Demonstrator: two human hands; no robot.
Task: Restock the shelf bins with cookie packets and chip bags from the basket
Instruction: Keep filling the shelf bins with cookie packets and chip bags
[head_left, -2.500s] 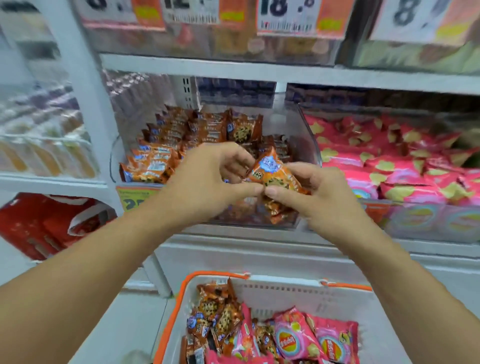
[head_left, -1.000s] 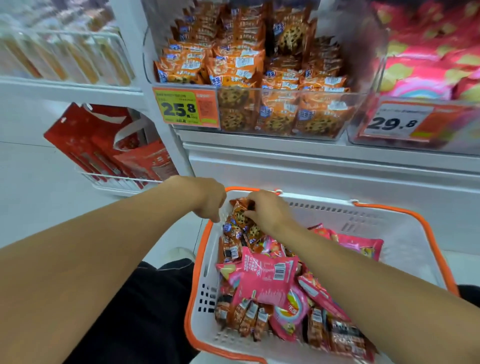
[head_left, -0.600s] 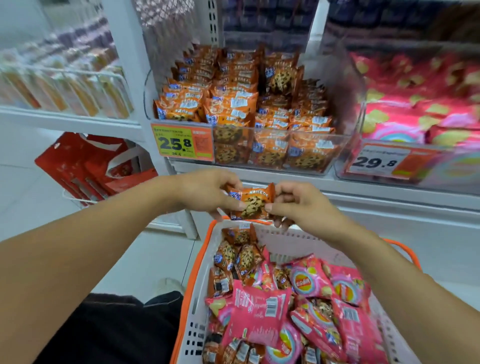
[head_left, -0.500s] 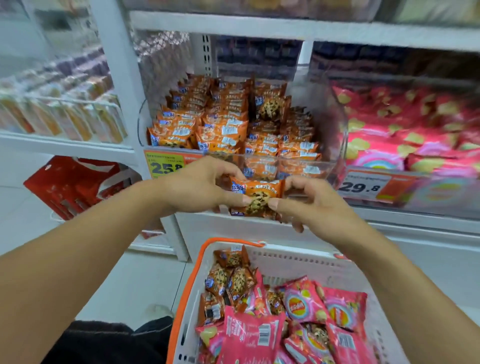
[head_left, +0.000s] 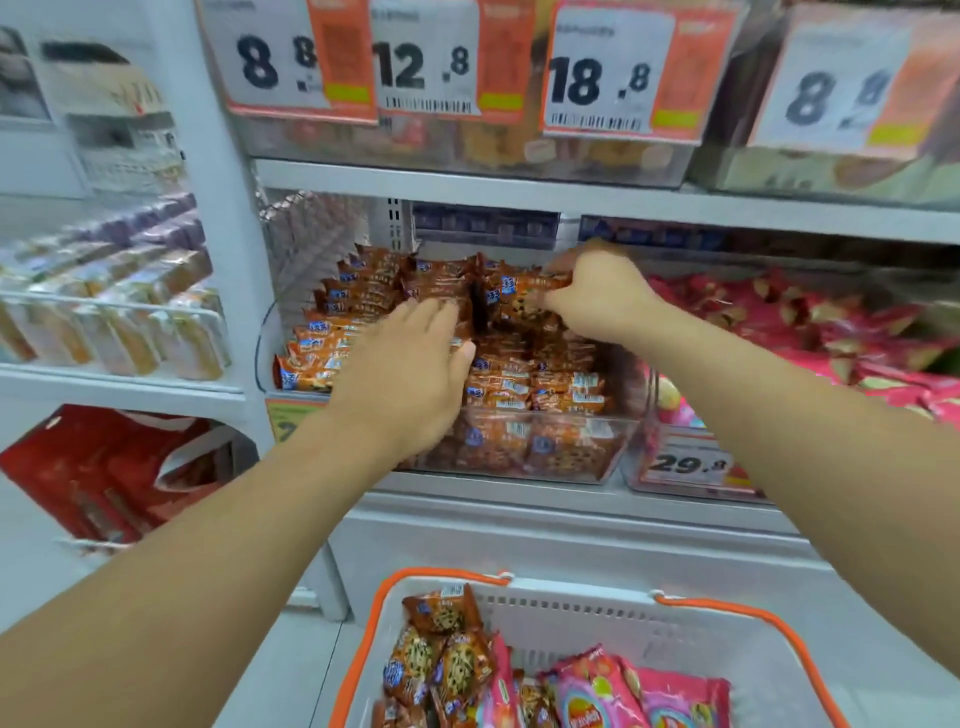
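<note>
Overhead, white shelf (head_left: 571, 195), price tags (head_left: 597, 78)

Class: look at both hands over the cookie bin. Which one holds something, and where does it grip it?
The right hand pinches a cookie packet at its right end. The left hand holds nothing, fingers spread.

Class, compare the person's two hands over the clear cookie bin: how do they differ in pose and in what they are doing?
The right hand pinches a cookie packet at the back of the cookie bin; the left hand holds nothing. The right hand's fingers are curled; the left hand's are straight and spread over the front rows. The right hand reaches deeper than the left hand. Both are bare and over the same bin.
</note>
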